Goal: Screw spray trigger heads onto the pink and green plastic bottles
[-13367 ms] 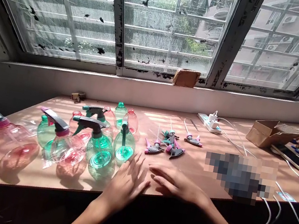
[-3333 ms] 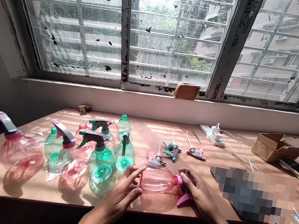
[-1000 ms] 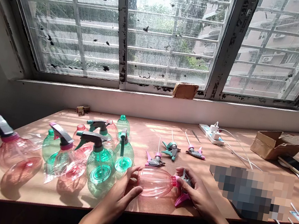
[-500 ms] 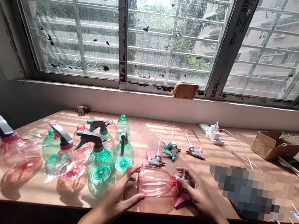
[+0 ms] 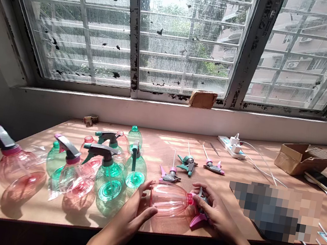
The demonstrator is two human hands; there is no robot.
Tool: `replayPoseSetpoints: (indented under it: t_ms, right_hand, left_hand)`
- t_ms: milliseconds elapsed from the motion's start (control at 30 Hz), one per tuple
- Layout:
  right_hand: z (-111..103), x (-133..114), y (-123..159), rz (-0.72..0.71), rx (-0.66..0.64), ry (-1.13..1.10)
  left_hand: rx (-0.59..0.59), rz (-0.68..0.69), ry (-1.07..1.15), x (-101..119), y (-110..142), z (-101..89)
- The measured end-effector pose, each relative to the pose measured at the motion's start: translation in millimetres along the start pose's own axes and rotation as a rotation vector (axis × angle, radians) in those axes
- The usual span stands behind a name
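A clear pink spray bottle [image 5: 169,199] lies on its side above the table's front edge, its base toward my left hand [image 5: 135,206]. That hand cups the base, thumb in front and fingers behind. My right hand [image 5: 212,207] is closed round the grey-and-pink trigger head [image 5: 197,220] at the bottle's neck; its palm hides part of the head. Just behind the bottle rests a loose grey-and-pink trigger sprayer [image 5: 170,176]. Farther back are a green-and-grey sprayer [image 5: 188,163] and another pink-and-grey sprayer [image 5: 214,167], their tubes pointing toward the window.
Several pink and green bottles stand at the left, including a green spray bottle [image 5: 110,189] near my left hand and a pink one [image 5: 21,167]. A blurred dark object [image 5: 265,210], a power strip [image 5: 231,146], cables and an open cardboard box [image 5: 298,159] occupy the right.
My left hand has closed in on the bottle's base, thumb and fingers drawing nearer to it. The bottle has shifted very slightly left; my right hand keeps its grip on the trigger head.
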State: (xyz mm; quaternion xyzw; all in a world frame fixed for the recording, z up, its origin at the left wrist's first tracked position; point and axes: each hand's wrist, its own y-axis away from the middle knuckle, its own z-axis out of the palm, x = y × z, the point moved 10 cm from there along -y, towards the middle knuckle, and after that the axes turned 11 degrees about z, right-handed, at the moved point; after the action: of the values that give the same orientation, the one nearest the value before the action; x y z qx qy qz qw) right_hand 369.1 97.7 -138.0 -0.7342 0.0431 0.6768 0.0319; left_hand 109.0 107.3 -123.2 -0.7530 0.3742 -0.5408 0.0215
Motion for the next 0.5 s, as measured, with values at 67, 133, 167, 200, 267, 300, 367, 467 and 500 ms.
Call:
replayPoseSetpoints:
  t_ms: [67, 133, 167, 200, 267, 300, 367, 467, 500]
  right_hand:
    - [0, 0, 0, -0.002, 0.002, 0.002]
    - [0, 0, -1, -0.006, -0.004, 0.008]
    - [1, 0, -1, -0.008, -0.009, 0.010]
    - [1, 0, -1, -0.010, -0.013, 0.011]
    - [1, 2, -2, -0.012, -0.022, 0.014]
    - [1, 2, -2, -0.014, -0.026, 0.016]
    - [1, 3, -2, -0.017, -0.032, 0.012]
    - [1, 5, -2, -0.021, -0.037, 0.003]
    - [1, 5, -2, -0.025, -0.035, 0.008]
  left_hand:
    - [0.007, -0.019, -0.028, 1, -1, -1.2]
    - [0.009, -0.011, -0.048, 4, -1, -2.6]
    - [0.008, 0.002, -0.056, 5, -2, -3.1]
    - [0.007, 0.022, -0.071, 7, -2, -3.6]
    - [0.002, 0.087, -0.127, 10, -2, -4.4]
    - [-0.003, 0.125, -0.156, 12, -2, -4.1]
    - [-0.019, 0.186, -0.190, 14, -1, -2.3]
    - [-0.030, 0.232, -0.195, 14, 0, -0.6]
    - [-0.031, 0.227, -0.193, 13, 0, -0.6]
